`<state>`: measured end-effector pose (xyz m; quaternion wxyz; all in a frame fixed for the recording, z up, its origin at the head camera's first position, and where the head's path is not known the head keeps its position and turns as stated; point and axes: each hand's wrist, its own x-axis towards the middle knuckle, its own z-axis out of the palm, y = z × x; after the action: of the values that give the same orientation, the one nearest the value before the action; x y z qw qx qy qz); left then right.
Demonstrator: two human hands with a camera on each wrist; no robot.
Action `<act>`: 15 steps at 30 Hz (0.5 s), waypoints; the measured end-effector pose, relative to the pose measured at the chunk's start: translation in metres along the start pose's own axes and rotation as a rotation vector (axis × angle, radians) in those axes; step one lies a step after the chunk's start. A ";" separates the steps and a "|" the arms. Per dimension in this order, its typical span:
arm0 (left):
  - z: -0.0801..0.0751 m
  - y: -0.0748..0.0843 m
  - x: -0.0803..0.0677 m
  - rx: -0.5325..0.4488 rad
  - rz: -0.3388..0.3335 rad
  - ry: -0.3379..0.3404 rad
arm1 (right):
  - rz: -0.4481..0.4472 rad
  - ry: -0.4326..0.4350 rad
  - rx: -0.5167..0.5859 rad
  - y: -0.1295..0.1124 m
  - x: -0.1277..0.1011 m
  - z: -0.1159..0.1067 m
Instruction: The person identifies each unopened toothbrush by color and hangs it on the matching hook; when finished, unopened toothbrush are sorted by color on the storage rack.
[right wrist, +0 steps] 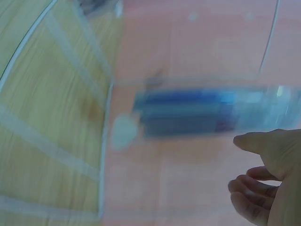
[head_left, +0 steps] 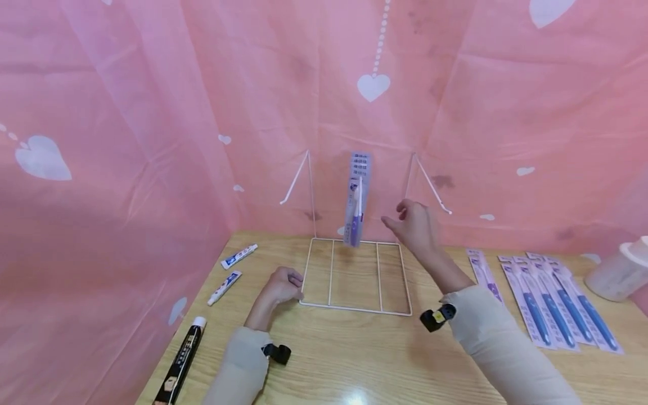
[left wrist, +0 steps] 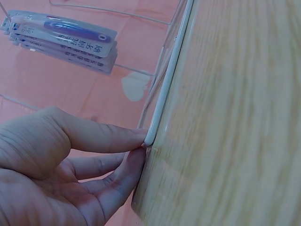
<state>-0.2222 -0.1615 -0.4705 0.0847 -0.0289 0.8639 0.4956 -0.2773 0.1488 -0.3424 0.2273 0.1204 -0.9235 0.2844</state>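
Toothbrush packs [head_left: 357, 197] hang from the wire rack [head_left: 354, 307], steadied at its corner by the left hand's [head_left: 281, 286] pinching grip, while the right hand [head_left: 415, 226] hovers loose-fingered and empty beside them.

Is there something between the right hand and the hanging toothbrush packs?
Nothing: in the head view, only pink backdrop shows between the right hand and the hanging toothbrush packs.

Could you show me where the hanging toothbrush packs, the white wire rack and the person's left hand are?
hanging toothbrush packs [head_left: 357, 202], head view, on the middle of the front pack.
white wire rack [head_left: 354, 307], head view, on its front base bar.
left hand [head_left: 281, 286], head view, on its back.
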 end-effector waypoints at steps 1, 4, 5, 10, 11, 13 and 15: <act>0.000 0.000 0.000 -0.006 -0.006 0.000 | 0.009 -0.023 -0.021 0.012 -0.002 -0.003; 0.000 -0.002 -0.002 -0.018 -0.014 -0.002 | 0.045 -0.107 -0.111 0.053 -0.008 -0.014; -0.001 -0.003 -0.002 -0.018 -0.012 -0.002 | 0.070 -0.142 -0.144 0.067 -0.009 -0.018; -0.002 -0.005 -0.002 -0.014 -0.008 0.004 | 0.170 -0.245 -0.264 0.138 -0.017 -0.038; -0.002 -0.005 -0.002 -0.012 -0.008 0.007 | 0.189 -0.262 -0.267 0.149 -0.019 -0.042; -0.002 -0.005 -0.002 -0.012 -0.015 0.008 | 0.211 -0.278 -0.262 0.169 -0.024 -0.047; -0.001 -0.004 -0.003 -0.016 -0.024 0.006 | 0.251 -0.303 -0.233 0.183 -0.031 -0.051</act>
<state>-0.2190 -0.1642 -0.4735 0.0876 -0.0414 0.8597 0.5016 -0.2966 0.3296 -0.4065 0.0612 0.0187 -0.9815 0.1804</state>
